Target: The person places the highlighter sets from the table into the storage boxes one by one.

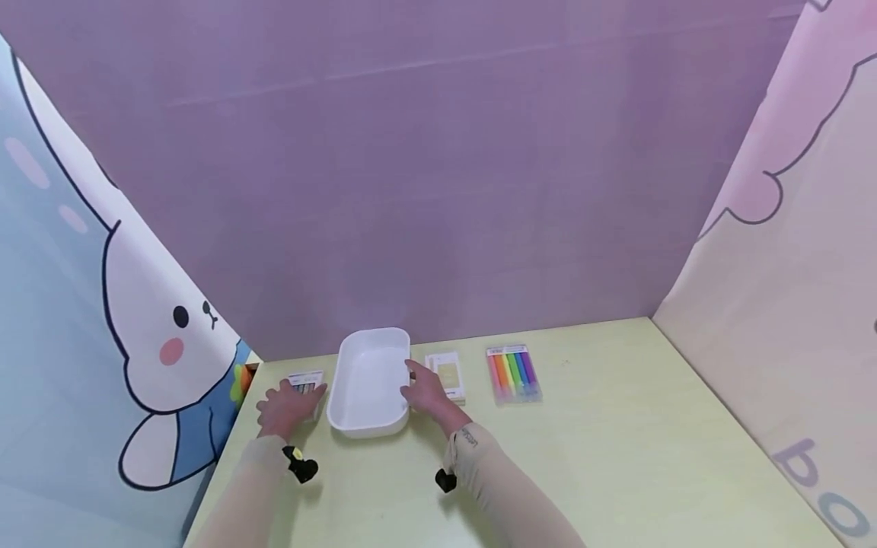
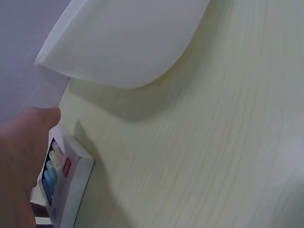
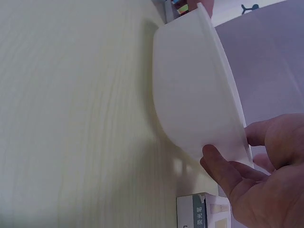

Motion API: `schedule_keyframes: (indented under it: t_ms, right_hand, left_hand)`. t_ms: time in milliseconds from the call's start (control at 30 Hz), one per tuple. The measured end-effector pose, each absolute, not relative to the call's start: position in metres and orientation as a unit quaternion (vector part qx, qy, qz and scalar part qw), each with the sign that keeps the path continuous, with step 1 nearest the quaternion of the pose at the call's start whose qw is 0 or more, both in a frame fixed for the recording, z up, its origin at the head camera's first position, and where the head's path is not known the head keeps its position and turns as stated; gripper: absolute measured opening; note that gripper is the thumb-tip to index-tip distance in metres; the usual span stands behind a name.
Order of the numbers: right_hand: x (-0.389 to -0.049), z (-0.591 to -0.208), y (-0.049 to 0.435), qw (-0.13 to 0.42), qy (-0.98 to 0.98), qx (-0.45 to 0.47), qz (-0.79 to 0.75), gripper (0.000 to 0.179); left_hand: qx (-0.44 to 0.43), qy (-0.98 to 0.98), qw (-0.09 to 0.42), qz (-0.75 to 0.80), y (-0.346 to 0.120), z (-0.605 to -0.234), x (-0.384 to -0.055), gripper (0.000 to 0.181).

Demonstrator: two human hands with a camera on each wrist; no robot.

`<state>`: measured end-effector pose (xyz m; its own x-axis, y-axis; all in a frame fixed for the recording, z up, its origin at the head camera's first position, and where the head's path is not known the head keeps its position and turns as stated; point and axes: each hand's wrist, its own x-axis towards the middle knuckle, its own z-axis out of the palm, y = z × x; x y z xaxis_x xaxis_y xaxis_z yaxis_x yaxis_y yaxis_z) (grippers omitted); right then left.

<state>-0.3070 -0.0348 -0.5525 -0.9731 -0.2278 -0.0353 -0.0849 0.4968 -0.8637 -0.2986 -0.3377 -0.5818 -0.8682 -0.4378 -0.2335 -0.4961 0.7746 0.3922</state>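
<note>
A white plastic tray (image 1: 371, 422) stands on the table between my hands. With my right hand (image 1: 428, 392) I pinch its right side; in the right wrist view the right hand (image 3: 266, 175) has fingers against the outer wall and a digit at the rim. My left hand (image 1: 286, 409) is spread over a white box of pastel highlighters (image 1: 305, 378) left of the tray. In the left wrist view the left hand (image 2: 23, 156) covers part of that highlighter box (image 2: 71, 175), whose window shows pink, cream and blue pens. Its far fingers are mostly hidden there.
Right of the tray lies a white and yellow box (image 1: 448, 375), partly behind my right hand. Farther right is a clear pack of rainbow-coloured pens (image 1: 514, 374). A purple backdrop (image 1: 438, 190) rises behind the table (image 1: 603, 441), with printed curtains on both sides.
</note>
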Motion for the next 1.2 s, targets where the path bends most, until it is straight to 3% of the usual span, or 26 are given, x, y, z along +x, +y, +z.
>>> schedule_keyframes:
  t_ms: [267, 433, 833, 1200]
  right_hand:
    - [-0.306, -0.549, -0.033, 0.086, 0.859, -0.093, -0.496, 0.061]
    - [-0.311, -0.547, -0.029, 0.085, 0.846, -0.088, -0.519, 0.061]
    - [-0.3, -0.556, -0.038, 0.106, 0.823, -0.073, -0.553, 0.063]
    - [-0.305, -0.551, -0.034, 0.104, 0.825, -0.066, -0.552, 0.064]
  left_hand:
    - [-0.254, 0.945, 0.051, 0.198, -0.327, -0.576, -0.299, 0.103]
    - [-0.218, 0.957, 0.03, 0.187, -0.325, -0.573, -0.309, 0.103]
    - [-0.219, 0.95, 0.066, 0.214, -0.341, -0.586, -0.292, 0.104]
    - [-0.226, 0.945, 0.001, 0.238, -0.334, -0.583, -0.286, 0.101]
